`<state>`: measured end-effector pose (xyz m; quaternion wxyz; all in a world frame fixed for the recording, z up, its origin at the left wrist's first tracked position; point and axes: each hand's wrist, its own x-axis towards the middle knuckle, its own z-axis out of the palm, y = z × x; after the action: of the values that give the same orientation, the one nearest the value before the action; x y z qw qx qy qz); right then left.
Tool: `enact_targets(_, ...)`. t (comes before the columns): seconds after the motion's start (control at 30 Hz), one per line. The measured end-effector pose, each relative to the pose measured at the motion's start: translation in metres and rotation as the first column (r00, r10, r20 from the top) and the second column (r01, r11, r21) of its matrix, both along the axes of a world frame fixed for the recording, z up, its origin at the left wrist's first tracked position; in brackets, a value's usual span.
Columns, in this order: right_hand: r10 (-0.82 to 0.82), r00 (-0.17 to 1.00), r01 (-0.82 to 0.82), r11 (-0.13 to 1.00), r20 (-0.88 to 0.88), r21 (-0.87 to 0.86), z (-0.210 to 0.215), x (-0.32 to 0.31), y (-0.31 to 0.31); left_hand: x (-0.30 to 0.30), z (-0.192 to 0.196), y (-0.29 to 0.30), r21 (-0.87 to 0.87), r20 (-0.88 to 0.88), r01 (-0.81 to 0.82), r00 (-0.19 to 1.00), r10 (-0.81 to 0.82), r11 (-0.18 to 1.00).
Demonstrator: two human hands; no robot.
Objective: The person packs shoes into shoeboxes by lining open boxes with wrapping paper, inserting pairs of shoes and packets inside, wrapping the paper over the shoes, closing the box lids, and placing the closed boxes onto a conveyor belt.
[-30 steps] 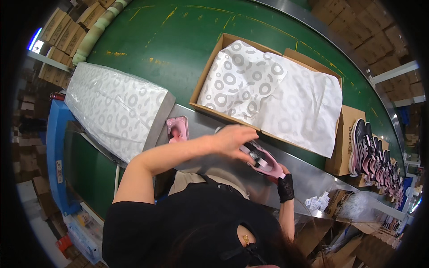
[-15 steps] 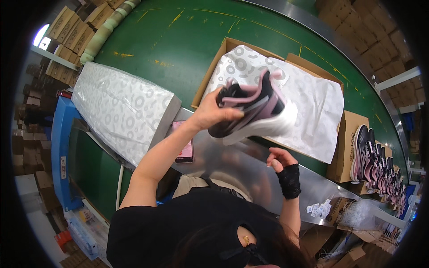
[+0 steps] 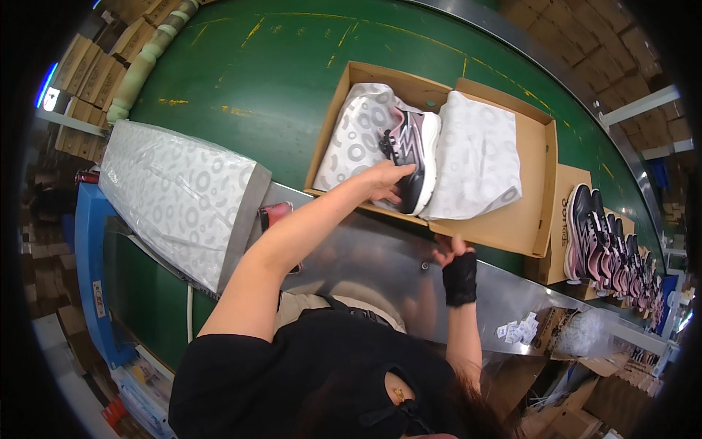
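A black, pink and white sneaker (image 3: 413, 150) lies on its side in the left part of an open cardboard shoe box (image 3: 537, 219), its white sole turned to the right. My left hand (image 3: 386, 181) is closed around the shoe's near end. Grey-patterned white tissue paper (image 3: 351, 135) lies under and to the left of the shoe, and another sheet (image 3: 479, 150) is folded over to its right. By the box's near edge is my right hand (image 3: 455, 252), with a black wrap on the wrist. Its fingers are apart and hold nothing; whether they touch the box I cannot tell.
A stack of patterned tissue paper (image 3: 175, 190) under clear plastic sits at left, beside a partly hidden phone (image 3: 274, 214). A row of sneakers (image 3: 603, 241) stands at right by a cardboard box. Small white slips (image 3: 518, 329) lie on the metal ledge. The green worktop (image 3: 285, 88) stretches behind.
The sneaker has gone from being held above the box down into it, sole now turned right. The right-hand tissue has been folded back, baring the box's right side.
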<state>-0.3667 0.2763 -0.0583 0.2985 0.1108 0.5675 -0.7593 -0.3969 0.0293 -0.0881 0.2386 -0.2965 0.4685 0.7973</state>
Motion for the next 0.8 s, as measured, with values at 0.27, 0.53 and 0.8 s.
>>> enact_targets(0.27, 0.683, 0.271, 0.451, 0.533, -0.679, 0.716, 0.001, -0.028, -0.045, 0.086, 0.06, -0.063, -0.413, -0.499, -0.702, 0.708, 0.501, 0.581)
enact_targets(0.53, 0.882, 0.132, 0.488, 0.34, -0.453, 0.804, -0.007, -0.023, -0.062, 0.087, -0.012, -0.06, -0.804, -0.339, -0.312, 0.94, 0.041, 0.506)
enact_targets(0.8, 0.912, 0.114, 0.409, 0.319, -0.395, 0.855, 0.097, -0.039, -0.08, 0.078, 0.072, -0.087, -0.015, -0.157, -0.318, 0.937, 0.312, 0.948)
